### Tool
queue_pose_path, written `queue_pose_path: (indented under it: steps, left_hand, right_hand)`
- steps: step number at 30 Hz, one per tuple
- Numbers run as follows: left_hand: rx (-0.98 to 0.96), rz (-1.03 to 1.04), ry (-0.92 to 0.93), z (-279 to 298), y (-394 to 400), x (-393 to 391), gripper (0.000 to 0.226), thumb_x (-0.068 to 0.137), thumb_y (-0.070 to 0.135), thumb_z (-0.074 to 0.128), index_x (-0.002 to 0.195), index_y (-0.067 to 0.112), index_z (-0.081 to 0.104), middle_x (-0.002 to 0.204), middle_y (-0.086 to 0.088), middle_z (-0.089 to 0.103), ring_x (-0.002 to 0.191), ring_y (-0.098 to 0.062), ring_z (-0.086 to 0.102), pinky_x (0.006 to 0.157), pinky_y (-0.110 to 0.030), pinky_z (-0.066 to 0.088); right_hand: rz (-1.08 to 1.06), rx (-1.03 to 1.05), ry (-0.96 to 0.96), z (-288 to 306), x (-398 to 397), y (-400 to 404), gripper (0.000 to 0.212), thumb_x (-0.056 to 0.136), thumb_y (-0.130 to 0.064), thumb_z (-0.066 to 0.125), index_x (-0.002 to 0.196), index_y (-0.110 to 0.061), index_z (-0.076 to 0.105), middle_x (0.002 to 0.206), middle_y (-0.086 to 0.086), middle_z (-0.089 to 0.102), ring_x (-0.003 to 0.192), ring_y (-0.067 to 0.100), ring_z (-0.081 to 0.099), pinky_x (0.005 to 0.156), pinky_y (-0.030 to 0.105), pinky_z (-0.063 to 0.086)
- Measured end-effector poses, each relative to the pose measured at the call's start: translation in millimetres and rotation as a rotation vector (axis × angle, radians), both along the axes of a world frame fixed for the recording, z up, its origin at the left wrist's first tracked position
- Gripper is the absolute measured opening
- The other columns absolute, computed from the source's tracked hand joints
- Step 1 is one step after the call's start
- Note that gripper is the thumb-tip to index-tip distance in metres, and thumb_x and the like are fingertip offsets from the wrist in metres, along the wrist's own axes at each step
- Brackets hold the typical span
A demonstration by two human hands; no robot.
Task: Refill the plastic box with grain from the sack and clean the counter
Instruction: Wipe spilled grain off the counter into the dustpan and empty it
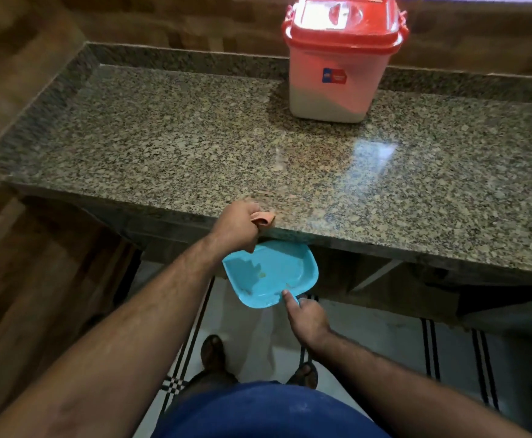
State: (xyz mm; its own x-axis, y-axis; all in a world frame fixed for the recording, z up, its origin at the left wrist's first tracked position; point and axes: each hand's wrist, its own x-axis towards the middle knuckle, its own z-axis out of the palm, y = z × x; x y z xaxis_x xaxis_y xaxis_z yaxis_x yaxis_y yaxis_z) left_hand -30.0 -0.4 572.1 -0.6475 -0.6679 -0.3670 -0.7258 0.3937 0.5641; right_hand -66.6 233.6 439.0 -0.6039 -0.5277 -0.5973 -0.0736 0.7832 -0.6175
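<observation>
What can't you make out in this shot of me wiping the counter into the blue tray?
1. Head view: the far edge of the blue tray is hidden under the counter lip.
2. The cloth is mostly covered by the left hand; its size is unclear.
3. The label on the plastic box is too small to read.
4. The specks in the tray are too small to identify.
5. No sack is in view.
6. The right hand covers its grip on the tray's corner.

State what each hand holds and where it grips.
The left hand bunches a small orange cloth at the counter edge; the right hand holds the blue dustpan by its near edge.
</observation>
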Motion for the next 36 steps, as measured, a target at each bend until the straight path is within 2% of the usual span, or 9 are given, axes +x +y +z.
queue_pose_path:
  steps: [4,9,11,14,16,21,28,31,36]
  left_hand:
    - [0.24,0.231,0.23,1.7,1.5,58.8,0.006,0.081,-0.002,0.065,0.081,0.003,0.07,0.06,-0.022,0.068,0.055,-0.028,0.067,0.042,-0.023,0.043]
    - [0.452,0.57,0.416,-3.2,-16.4,143.3,0.027,0.089,-0.006,0.05,0.1,0.007,0.071,0.074,-0.021,0.073,0.068,-0.031,0.072,0.044,-0.029,0.047]
    - [0.473,0.751,0.447,-14.4,-25.3,183.3,0.02,0.099,0.0,0.059,0.098,0.017,0.071,0.088,-0.01,0.078,0.081,-0.021,0.076,0.058,-0.022,0.056]
    - [0.559,0.904,0.5,-36.8,-39.8,249.3,0.004,0.102,0.024,0.068,0.103,0.021,0.071,0.103,-0.012,0.081,0.104,-0.033,0.078,0.086,-0.044,0.063]
    - [0.561,0.986,0.548,-42.8,-49.6,292.9,0.007,0.101,0.021,0.067,0.099,0.017,0.073,0.097,-0.015,0.082,0.103,-0.033,0.078,0.09,-0.05,0.063]
    - [0.609,1.146,0.687,-34.1,-69.5,392.0,0.028,0.089,0.011,0.064,0.101,-0.012,0.074,0.085,-0.024,0.081,0.088,-0.035,0.08,0.08,-0.035,0.053]
    - [0.574,1.188,0.549,-24.7,-112.1,513.4,0.024,0.085,0.018,0.074,0.091,-0.004,0.081,0.073,-0.015,0.078,0.061,-0.023,0.062,0.047,-0.021,0.037]
    - [0.521,1.206,0.622,-21.1,-133.3,549.0,0.027,0.088,0.017,0.074,0.105,-0.004,0.074,0.085,-0.016,0.081,0.079,-0.03,0.079,0.055,-0.026,0.049]
    - [0.498,1.286,0.764,-22.3,-144.5,576.6,0.024,0.094,0.018,0.071,0.114,0.005,0.074,0.094,-0.017,0.083,0.069,-0.015,0.076,0.043,-0.017,0.046]
  right_hand:
    - [0.101,0.034,0.036,4.3,20.8,-16.2,0.065,0.104,-0.069,0.04,0.07,-0.018,0.062,0.073,0.0,0.066,0.073,0.023,0.064,0.062,0.034,0.041]
    - [0.176,0.002,0.014,18.3,60.7,-41.0,0.06,0.106,-0.064,0.044,0.069,-0.02,0.061,0.068,-0.001,0.065,0.064,0.017,0.062,0.055,0.031,0.04]
    - [0.245,0.015,0.036,20.7,82.5,-56.1,0.061,0.108,-0.062,0.042,0.07,-0.019,0.063,0.068,-0.002,0.065,0.065,0.016,0.063,0.054,0.03,0.04]
    - [0.324,0.045,0.051,22.9,120.0,-85.6,0.062,0.108,-0.062,0.042,0.075,-0.016,0.066,0.071,-0.001,0.067,0.068,0.016,0.064,0.053,0.03,0.039]
    - [0.372,0.063,0.053,22.8,147.4,-108.0,0.062,0.107,-0.064,0.043,0.076,-0.016,0.067,0.072,0.001,0.068,0.069,0.019,0.066,0.053,0.03,0.038]
    - [0.492,0.082,0.048,14.7,223.7,-169.7,0.066,0.101,-0.074,0.043,0.077,-0.018,0.068,0.077,0.005,0.071,0.079,0.03,0.073,0.06,0.034,0.048]
    - [0.589,0.082,0.013,33.4,311.9,-251.8,0.063,0.101,-0.071,0.047,0.086,-0.016,0.072,0.078,0.005,0.069,0.062,0.019,0.065,0.053,0.031,0.052]
    - [0.639,0.095,0.01,42.0,341.3,-284.9,0.064,0.101,-0.073,0.048,0.096,-0.015,0.075,0.077,0.007,0.068,0.055,0.019,0.062,0.047,0.028,0.05]
    - [0.748,0.115,0.033,35.3,376.3,-324.7,0.069,0.094,-0.082,0.045,0.103,-0.02,0.074,0.099,0.009,0.076,0.071,0.021,0.065,0.055,0.033,0.053]
